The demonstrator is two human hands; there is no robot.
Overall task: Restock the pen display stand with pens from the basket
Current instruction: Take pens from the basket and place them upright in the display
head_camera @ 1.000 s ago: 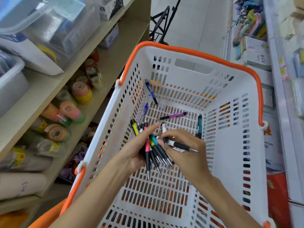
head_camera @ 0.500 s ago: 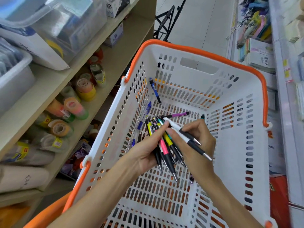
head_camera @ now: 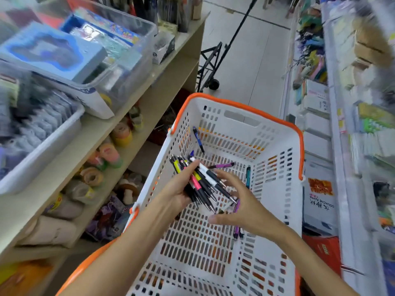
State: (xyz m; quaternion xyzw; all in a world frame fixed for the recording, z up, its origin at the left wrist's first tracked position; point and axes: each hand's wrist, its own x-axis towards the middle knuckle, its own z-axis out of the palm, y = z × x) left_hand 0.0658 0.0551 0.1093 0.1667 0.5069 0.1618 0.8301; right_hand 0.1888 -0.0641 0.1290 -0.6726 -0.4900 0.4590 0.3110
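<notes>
A white basket with an orange rim (head_camera: pixel 277 122) sits in front of me. My left hand (head_camera: pixel 178 189) grips a bundle of pens (head_camera: pixel 201 182) over the basket's left side, tips pointing down and right. My right hand (head_camera: pixel 241 208) hovers just right of the bundle with fingers spread and holds nothing. Loose pens lie in the basket: a blue pen (head_camera: pixel 198 139) against the far wall, a purple pen (head_camera: pixel 222 166), a teal pen (head_camera: pixel 248 176), and another purple pen (head_camera: pixel 236 225) partly under my right hand. No pen display stand is in view.
A wooden shelf unit (head_camera: pixel 149 86) stands on the left with clear storage bins (head_camera: pixel 111 39) on top and tape rolls (head_camera: pixel 106 154) below. White shelving with stationery (head_camera: pixel 342 124) lines the right. A black folding trolley (head_camera: pixel 210 67) stands in the aisle beyond.
My right hand passed two white-and-black pens into the bundle in my left hand, let go and opened, dropping lower. The view swung up and the basket now sits lower in the frame.
</notes>
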